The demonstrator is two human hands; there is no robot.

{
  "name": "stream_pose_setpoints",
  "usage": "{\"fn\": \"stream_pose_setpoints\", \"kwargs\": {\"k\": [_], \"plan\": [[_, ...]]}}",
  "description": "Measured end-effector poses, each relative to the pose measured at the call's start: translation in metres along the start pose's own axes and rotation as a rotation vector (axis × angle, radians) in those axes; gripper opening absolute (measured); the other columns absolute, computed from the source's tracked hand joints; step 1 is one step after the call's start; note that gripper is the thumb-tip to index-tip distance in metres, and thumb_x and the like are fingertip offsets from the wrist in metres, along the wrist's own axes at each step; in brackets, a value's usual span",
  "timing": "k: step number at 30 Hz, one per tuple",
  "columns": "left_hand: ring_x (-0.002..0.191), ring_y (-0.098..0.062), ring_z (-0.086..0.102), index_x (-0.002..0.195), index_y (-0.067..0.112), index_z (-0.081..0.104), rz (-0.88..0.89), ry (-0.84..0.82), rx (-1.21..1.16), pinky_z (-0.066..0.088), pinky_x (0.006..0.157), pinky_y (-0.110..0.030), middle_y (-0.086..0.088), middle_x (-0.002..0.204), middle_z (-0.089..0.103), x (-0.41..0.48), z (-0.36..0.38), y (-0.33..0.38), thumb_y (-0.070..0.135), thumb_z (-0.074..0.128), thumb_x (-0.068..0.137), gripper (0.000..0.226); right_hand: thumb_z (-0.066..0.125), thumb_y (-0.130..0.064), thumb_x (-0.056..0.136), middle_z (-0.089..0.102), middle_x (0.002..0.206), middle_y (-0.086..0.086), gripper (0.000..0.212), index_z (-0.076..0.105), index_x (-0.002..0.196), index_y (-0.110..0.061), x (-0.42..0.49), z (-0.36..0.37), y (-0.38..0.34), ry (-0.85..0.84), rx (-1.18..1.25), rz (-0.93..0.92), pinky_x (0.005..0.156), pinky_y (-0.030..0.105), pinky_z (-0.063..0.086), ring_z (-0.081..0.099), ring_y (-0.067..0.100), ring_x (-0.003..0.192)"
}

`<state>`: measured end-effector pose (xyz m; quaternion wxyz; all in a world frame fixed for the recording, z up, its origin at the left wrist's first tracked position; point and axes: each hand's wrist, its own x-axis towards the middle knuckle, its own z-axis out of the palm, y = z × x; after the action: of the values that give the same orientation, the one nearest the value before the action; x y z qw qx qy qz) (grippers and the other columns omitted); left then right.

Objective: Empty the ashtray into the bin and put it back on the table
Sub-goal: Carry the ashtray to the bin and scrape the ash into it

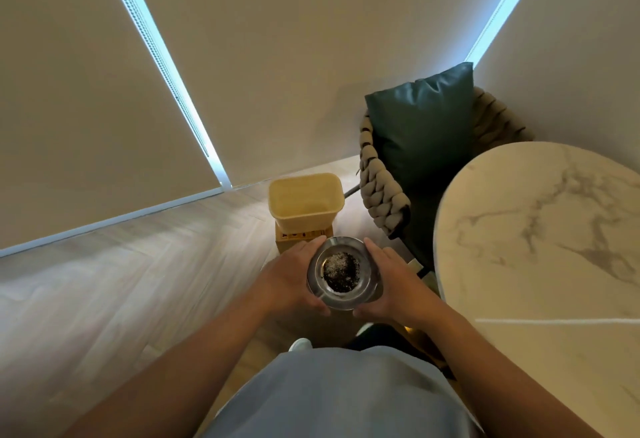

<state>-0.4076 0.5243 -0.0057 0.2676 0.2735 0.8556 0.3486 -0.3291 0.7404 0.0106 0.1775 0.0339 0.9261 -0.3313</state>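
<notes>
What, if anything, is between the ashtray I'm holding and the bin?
Nothing visible. The ashtray, still holding ash, is held level between the left hand and right hand, just short of the bin. The bin is open-topped and sits on a box; the gap between them looks free.

Both hands cup a round metal ashtray (343,273) holding dark ash, the left hand (294,276) and right hand (391,285) pressed to its opposite sides, held level in the air. Just beyond the fingers (313,242) stands an open yellow plastic bin (304,200) on the wooden floor (121,281). The oval marble counter (547,247) lies right of the fingers.
</notes>
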Motion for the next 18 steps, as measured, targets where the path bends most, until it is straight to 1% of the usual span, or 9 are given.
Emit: {"fn": "stream_pose_setpoints", "kwargs": {"k": [3, 6, 8, 10, 11, 13, 15, 16, 18], "plan": [[0.112, -0.004, 0.054, 0.14, 0.042, 0.031, -0.035, 0.032, -0.036, 0.052, 0.097, -0.035, 0.016, 0.13, 0.054, 0.006, -0.01, -0.008, 0.06, 0.086, 0.041, 0.115, 0.09, -0.044, 0.057, 0.042, 0.129, -0.008, 0.113, 0.02, 0.145, -0.035, 0.023, -0.008, -0.006, -0.048, 0.007, -0.025, 0.103, 0.03, 0.041, 0.038, 0.012, 0.124], [0.109, -0.006, 0.056, 0.138, 0.047, 0.027, -0.072, 0.063, -0.035, 0.053, 0.093, -0.037, 0.019, 0.124, 0.052, 0.019, -0.02, -0.014, 0.064, 0.082, 0.038, 0.116, 0.088, -0.051, 0.059, 0.036, 0.122, -0.014, 0.114, 0.018, 0.147, -0.035, 0.046, -0.017, -0.008, -0.071, 0.035, -0.053, 0.096, 0.019, 0.034, 0.036, 0.007, 0.119], [0.11, -0.009, 0.056, 0.142, 0.042, 0.027, -0.1, 0.065, -0.025, 0.053, 0.094, -0.039, 0.015, 0.129, 0.053, 0.031, -0.028, -0.017, 0.061, 0.086, 0.041, 0.119, 0.083, -0.054, 0.065, 0.037, 0.12, -0.013, 0.108, 0.017, 0.148, -0.034, 0.064, -0.024, -0.009, -0.079, 0.042, -0.075, 0.085, 0.008, 0.033, 0.038, 0.005, 0.113], [0.111, -0.01, 0.057, 0.142, 0.041, 0.027, -0.117, 0.082, -0.018, 0.053, 0.094, -0.038, 0.013, 0.131, 0.053, 0.044, -0.036, -0.019, 0.056, 0.089, 0.043, 0.118, 0.077, -0.049, 0.076, 0.04, 0.117, -0.01, 0.094, 0.021, 0.149, -0.029, 0.084, -0.032, -0.009, -0.088, 0.049, -0.067, 0.075, 0.004, 0.035, 0.042, 0.005, 0.108], [0.112, -0.01, 0.056, 0.143, 0.041, 0.027, -0.126, 0.09, -0.017, 0.052, 0.095, -0.037, 0.011, 0.133, 0.053, 0.05, -0.039, -0.019, 0.053, 0.091, 0.044, 0.119, 0.073, -0.045, 0.083, 0.042, 0.117, -0.007, 0.085, 0.024, 0.149, -0.025, 0.094, -0.036, -0.008, -0.092, 0.064, -0.057, 0.075, 0.005, 0.037, 0.044, 0.007, 0.108], [0.113, -0.012, 0.055, 0.146, 0.038, 0.026, -0.154, 0.1, -0.02, 0.051, 0.096, -0.037, 0.008, 0.134, 0.053, 0.066, -0.044, -0.017, 0.05, 0.092, 0.046, 0.12, 0.063, -0.035, 0.093, 0.049, 0.121, -0.001, 0.065, 0.031, 0.147, -0.02, 0.115, -0.047, -0.003, -0.101, 0.123, -0.02, 0.087, 0.014, 0.042, 0.051, 0.014, 0.112], [0.114, -0.013, 0.055, 0.147, 0.035, 0.027, -0.186, 0.105, -0.02, 0.05, 0.097, -0.039, 0.007, 0.134, 0.052, 0.081, -0.05, -0.017, 0.048, 0.094, 0.047, 0.121, 0.055, -0.028, 0.098, 0.058, 0.121, 0.004, 0.049, 0.04, 0.144, -0.018, 0.133, -0.056, 0.002, -0.116, 0.212, 0.034, 0.093, 0.033, 0.051, 0.057, 0.017, 0.108], [0.115, -0.013, 0.054, 0.147, 0.035, 0.027, -0.209, 0.113, -0.024, 0.05, 0.097, -0.04, 0.007, 0.134, 0.052, 0.09, -0.052, -0.017, 0.047, 0.094, 0.047, 0.121, 0.052, -0.025, 0.099, 0.063, 0.116, 0.004, 0.045, 0.044, 0.142, -0.018, 0.143, -0.06, 0.007, -0.116, 0.255, 0.062, 0.092, 0.038, 0.054, 0.061, 0.018, 0.102], [0.116, -0.013, 0.054, 0.148, 0.035, 0.026, -0.226, 0.098, -0.03, 0.05, 0.098, -0.041, 0.007, 0.136, 0.051, 0.102, -0.055, -0.013, 0.047, 0.094, 0.047, 0.122, 0.053, -0.019, 0.099, 0.069, 0.099, 0.003, 0.036, 0.054, 0.134, -0.02, 0.159, -0.073, 0.014, -0.099, 0.328, 0.119, 0.082, 0.039, 0.058, 0.066, 0.018, 0.088]]}}
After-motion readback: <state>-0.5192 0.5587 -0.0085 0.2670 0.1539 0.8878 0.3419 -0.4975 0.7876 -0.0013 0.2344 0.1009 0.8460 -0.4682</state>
